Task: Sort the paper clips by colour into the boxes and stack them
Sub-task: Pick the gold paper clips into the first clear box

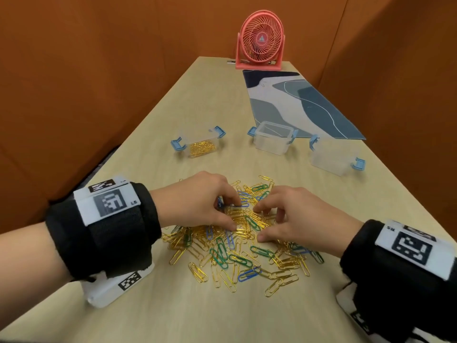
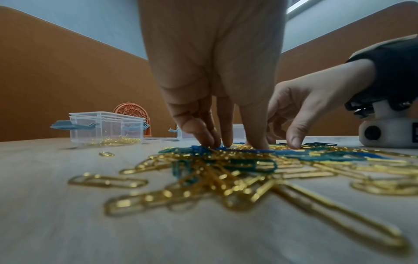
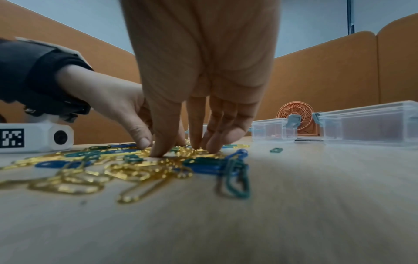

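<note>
A loose pile of gold, green and blue paper clips (image 1: 235,253) lies on the wooden table. My left hand (image 1: 233,215) and right hand (image 1: 259,224) meet at the pile's far half. Curled fingertips and thumbs of both close round a bunch of gold clips (image 1: 243,219). In the left wrist view the left hand (image 2: 235,144) has its tips down in the clips, the right hand (image 2: 285,139) beside it. The right wrist view shows the right hand (image 3: 181,150) likewise. Beyond the pile stand three clear boxes: the left box (image 1: 197,138) holds gold clips, the middle box (image 1: 273,137) and right box (image 1: 333,157) look empty.
A pink desk fan (image 1: 259,40) stands at the table's far end, with a blue-patterned mat (image 1: 296,102) in front of it. Orange partition walls close in both sides. Bare tabletop (image 1: 222,318) lies between the pile and me.
</note>
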{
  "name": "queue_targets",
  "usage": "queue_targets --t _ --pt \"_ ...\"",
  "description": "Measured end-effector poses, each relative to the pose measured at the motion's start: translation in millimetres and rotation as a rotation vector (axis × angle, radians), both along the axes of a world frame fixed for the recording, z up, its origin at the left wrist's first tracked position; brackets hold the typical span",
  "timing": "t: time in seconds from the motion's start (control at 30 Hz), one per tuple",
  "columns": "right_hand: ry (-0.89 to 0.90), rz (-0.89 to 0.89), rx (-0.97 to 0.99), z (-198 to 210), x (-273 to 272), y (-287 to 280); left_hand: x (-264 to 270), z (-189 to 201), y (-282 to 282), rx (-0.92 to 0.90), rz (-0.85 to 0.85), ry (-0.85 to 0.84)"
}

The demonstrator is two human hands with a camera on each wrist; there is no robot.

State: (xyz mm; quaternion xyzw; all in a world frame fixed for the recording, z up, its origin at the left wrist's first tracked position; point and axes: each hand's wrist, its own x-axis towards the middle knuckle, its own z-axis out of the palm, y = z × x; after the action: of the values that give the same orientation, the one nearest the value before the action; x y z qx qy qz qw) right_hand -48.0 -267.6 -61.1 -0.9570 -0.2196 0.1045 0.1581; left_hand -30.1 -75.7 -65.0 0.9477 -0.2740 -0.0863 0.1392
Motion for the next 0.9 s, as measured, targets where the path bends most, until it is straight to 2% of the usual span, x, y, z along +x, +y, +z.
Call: queue_targets --t 0.13,0.27,0.47,0.63,0.73,0.9 --pt "0.010 -0.032 0.049 -2 4 1 -3 3 -1 -0.091 0.039 -0.040" --pt "0.017 -0.068 0.080 -2 5 3 -2 0 -5 -0.034 0.035 -0.004" --pt "-0.011 -0.028 -0.001 -3 4 8 -2 -1 -10 -0.046 0.042 0.038" --pt "-0.056 0.039 -0.088 -4 0 6 -3 -4 -9 0.061 0.013 0.048" --pt "-0.064 -0.019 -0.046 -2 1 4 -3 -2 -5 -0.011 0.048 0.040" --pt "-0.116 -0.141 0.106 1 4 3 -2 6 -6 -0.198 0.196 -0.018"
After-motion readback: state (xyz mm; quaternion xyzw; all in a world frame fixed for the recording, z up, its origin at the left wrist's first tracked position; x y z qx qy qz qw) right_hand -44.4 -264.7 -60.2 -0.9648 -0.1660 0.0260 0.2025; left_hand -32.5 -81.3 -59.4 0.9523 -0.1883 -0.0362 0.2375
